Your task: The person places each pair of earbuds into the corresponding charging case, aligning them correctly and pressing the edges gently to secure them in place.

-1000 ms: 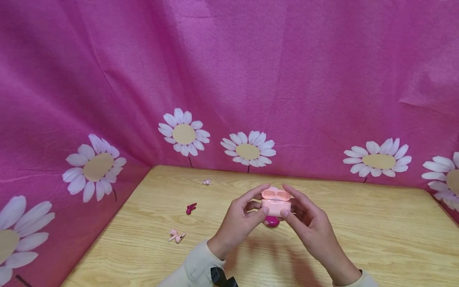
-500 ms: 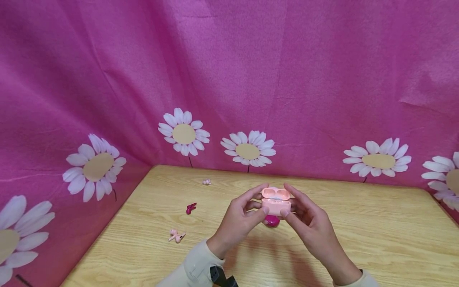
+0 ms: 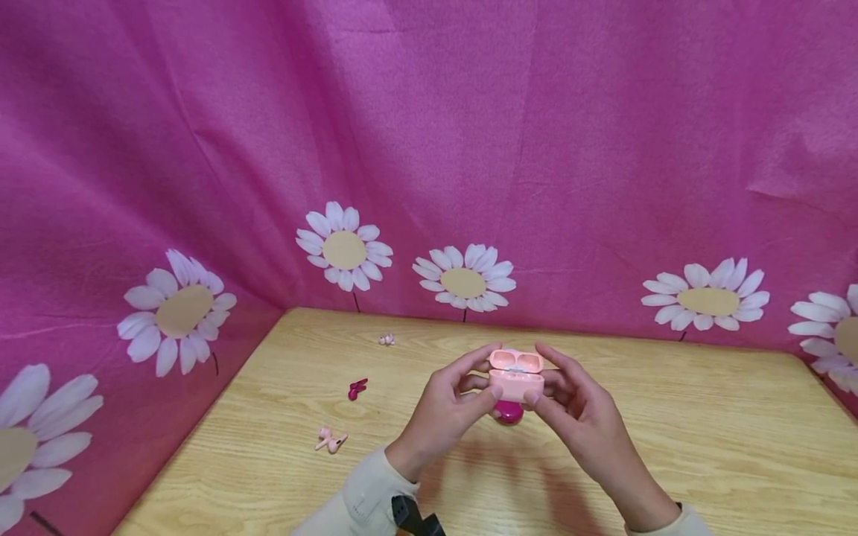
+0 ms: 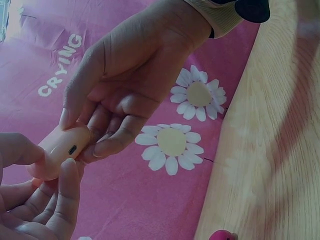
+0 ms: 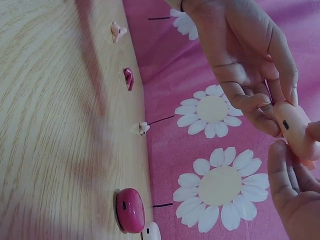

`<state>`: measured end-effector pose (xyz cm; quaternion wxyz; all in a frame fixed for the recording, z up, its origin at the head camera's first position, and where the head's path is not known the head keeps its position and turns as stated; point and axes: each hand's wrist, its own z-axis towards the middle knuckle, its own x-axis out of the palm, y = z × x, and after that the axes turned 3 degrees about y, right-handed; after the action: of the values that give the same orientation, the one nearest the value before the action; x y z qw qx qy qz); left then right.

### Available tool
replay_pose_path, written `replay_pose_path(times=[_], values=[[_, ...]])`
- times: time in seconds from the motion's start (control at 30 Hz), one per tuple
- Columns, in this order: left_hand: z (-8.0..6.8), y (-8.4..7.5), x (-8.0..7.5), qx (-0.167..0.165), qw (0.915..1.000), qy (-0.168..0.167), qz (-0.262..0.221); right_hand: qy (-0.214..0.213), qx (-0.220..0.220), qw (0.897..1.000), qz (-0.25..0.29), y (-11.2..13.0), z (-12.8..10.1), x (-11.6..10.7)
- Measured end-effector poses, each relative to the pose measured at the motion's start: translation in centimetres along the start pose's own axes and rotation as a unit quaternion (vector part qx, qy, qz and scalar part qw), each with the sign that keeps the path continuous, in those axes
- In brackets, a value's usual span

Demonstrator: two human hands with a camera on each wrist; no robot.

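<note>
Our left hand [image 3: 447, 408] and right hand [image 3: 575, 417] pinching the open pink earbud case [image 3: 515, 377] between them, magenta case [image 3: 508, 412] just beneath

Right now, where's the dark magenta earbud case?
In the head view the dark magenta earbud case lies on the wooden table at centre, directly under the light pink case held in both hands.

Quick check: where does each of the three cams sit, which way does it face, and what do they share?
Head: worn high, faces forward and down at the wooden table; shows left hand and right hand holding the open pink earbud case.
Left wrist: looks along the left hand at the case; right hand in front.
Right wrist: looks across at the left hand, case and tabletop.
Shared: all three see the case; head and right wrist both see the magenta case.
</note>
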<state>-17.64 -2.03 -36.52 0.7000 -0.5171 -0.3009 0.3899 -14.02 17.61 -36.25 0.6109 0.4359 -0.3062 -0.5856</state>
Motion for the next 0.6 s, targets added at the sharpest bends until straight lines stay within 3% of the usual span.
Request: replay_pose_path(times=[0.37, 0.6], values=[[-0.09, -0.01, -0.10, -0.006, 0.9998, -0.010, 0.013, 0.003, 0.045, 0.999, -0.027, -0.13, -0.01, 0.21], [0.01, -0.15, -0.13, 0.006, 0.9998, 0.007, 0.015, 0.002, 0.050, 0.998, -0.037, -0.18, 0.01, 0.10]])
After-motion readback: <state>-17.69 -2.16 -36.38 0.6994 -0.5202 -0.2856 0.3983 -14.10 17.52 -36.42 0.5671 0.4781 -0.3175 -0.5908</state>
